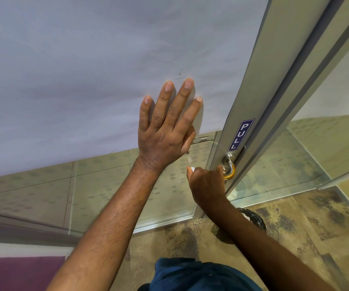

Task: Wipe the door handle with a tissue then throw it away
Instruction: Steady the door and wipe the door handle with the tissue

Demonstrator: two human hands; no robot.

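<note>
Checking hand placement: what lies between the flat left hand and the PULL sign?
Head view: between the left hand and the PULL sign, only bare frosted door panel and metal frame.

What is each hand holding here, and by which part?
The left hand holds nothing; it lies flat on the frosted door panel. The right hand is closed around a white tissue, mostly hidden in the fist, at the door handle.

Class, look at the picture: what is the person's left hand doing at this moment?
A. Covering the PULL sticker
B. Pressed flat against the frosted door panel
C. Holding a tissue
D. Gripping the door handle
B: the left hand lies open, fingers spread on the frosted door panel, while the right hand works at the door handle.
</note>
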